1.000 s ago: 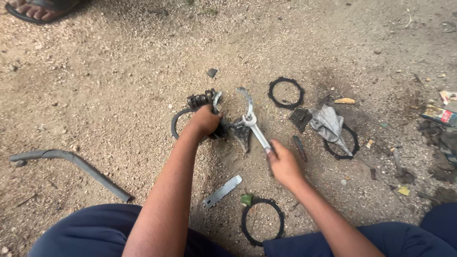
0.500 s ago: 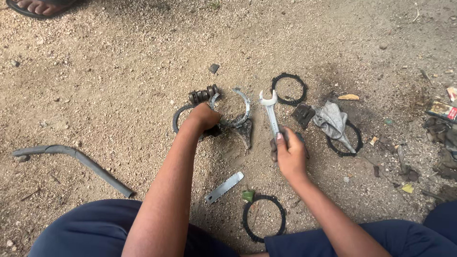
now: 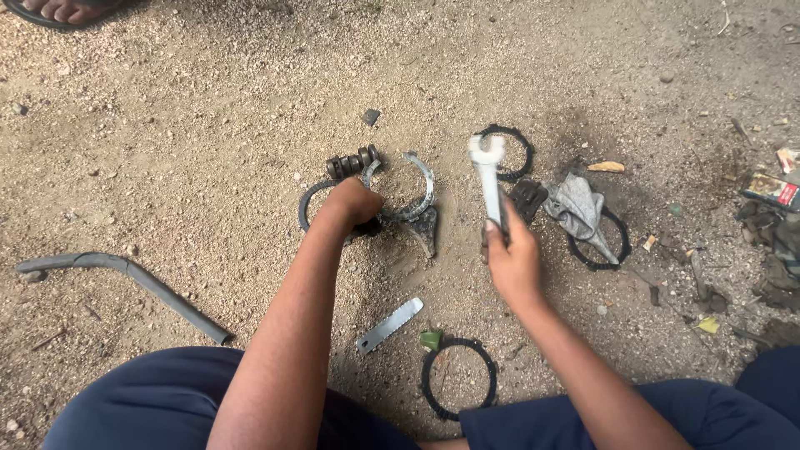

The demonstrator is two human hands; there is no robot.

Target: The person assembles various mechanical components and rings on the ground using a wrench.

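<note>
My left hand (image 3: 354, 204) is closed on a dark metal part on the sandy ground, next to a curved metal clamp piece (image 3: 419, 192) and a small stack of dark gears (image 3: 352, 162). My right hand (image 3: 510, 258) grips the handle of a silver open-ended wrench (image 3: 487, 177), raised with its jaw pointing away from me. A black ring (image 3: 521, 152) lies just beyond the wrench head.
A grey rag (image 3: 578, 207) lies on another black ring (image 3: 617, 242) at right. A short saw blade piece (image 3: 389, 324) and a third black ring (image 3: 458, 379) lie near my knees. A bent pipe (image 3: 125, 277) lies left. Another person's sandalled foot (image 3: 58, 10) is top left.
My right hand has swung the wrench from lying across the metal parts to the right and upright, away from my left hand. The left hand has stayed on its part.
</note>
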